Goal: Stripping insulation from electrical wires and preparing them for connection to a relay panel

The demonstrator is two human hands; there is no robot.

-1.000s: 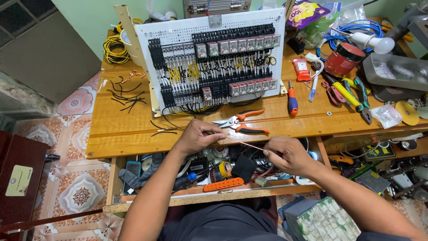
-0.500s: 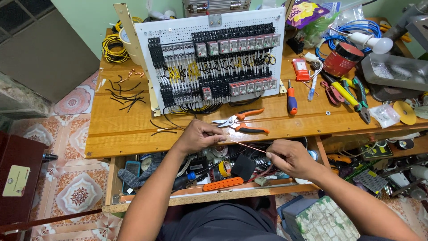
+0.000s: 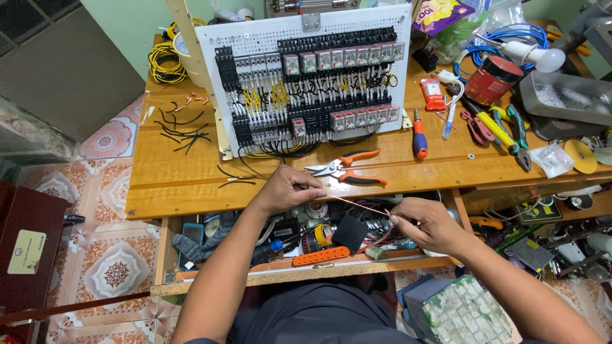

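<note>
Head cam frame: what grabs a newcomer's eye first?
The white control panel, dense with relays and black and yellow wiring, stands propped at the back of the wooden bench. In front, the left hand and right hand stretch a thin copper wire between them, over the cluttered open drawer.

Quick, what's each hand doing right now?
Left hand: closed, fingers pinching one end of a thin copper wire.
Right hand: closed, fingers pinching the wire's other end.

Bright even light, soft shadows, sharp focus, wide-angle bending at edges
</note>
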